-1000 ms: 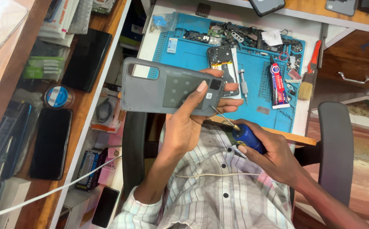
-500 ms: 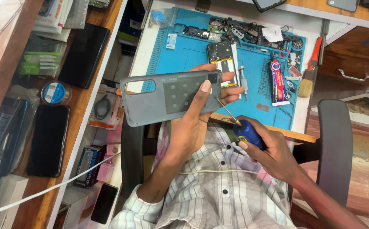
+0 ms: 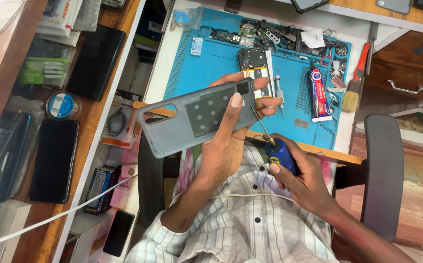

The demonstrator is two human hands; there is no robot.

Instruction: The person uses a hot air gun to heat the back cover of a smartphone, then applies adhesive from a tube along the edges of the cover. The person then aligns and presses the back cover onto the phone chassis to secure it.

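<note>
My left hand holds a grey phone back cover with its inner side up, thumb pressed on its middle. The cover is tilted, its camera cut-out end toward the left. My right hand grips a blue-handled screwdriver; its thin metal shaft points up toward the cover's right end, near my left fingers. Behind the cover, on the blue work mat, lies an opened phone body with its board showing.
A glue tube, a brush, a metal tool and small parts lie on the mat. Dark phones and boxes rest on the wooden shelf at left. A white cable runs across the lower left. A chair armrest stands at right.
My left hand has tilted and lowered the back cover, its left end dropping. My right hand with the screwdriver has shifted slightly, the tip now nearer the cover's right end.
</note>
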